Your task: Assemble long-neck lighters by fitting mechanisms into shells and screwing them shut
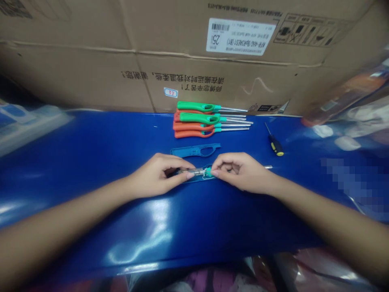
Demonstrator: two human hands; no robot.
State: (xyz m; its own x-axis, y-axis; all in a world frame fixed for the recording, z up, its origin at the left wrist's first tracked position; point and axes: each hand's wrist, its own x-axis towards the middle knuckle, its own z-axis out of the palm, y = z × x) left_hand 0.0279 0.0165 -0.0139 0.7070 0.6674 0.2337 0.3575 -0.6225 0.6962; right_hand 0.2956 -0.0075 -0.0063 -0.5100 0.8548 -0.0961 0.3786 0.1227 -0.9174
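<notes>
A long-necked lighter lies opened up on the blue table, its blue half shell [199, 179] beneath my hands. My left hand [162, 175] pinches a clear fuel tank [199, 172] at the shell's left part. With thumb and fingertips, my right hand [241, 170] grips the teal trigger piece [208, 172]. A thin white wire loops near that piece. The end of a metal tube [268, 167] shows beyond my right hand; its middle is hidden. Just behind my hands lies the other blue half shell [196, 151], apart from them.
Several green and orange long-necked lighters [199, 117] are stacked behind the shells. A black and yellow screwdriver [276, 147] lies to the right. A large cardboard box [182, 61] walls off the back. A bottle [346, 97] and plastic bags [369, 117] are at the far right.
</notes>
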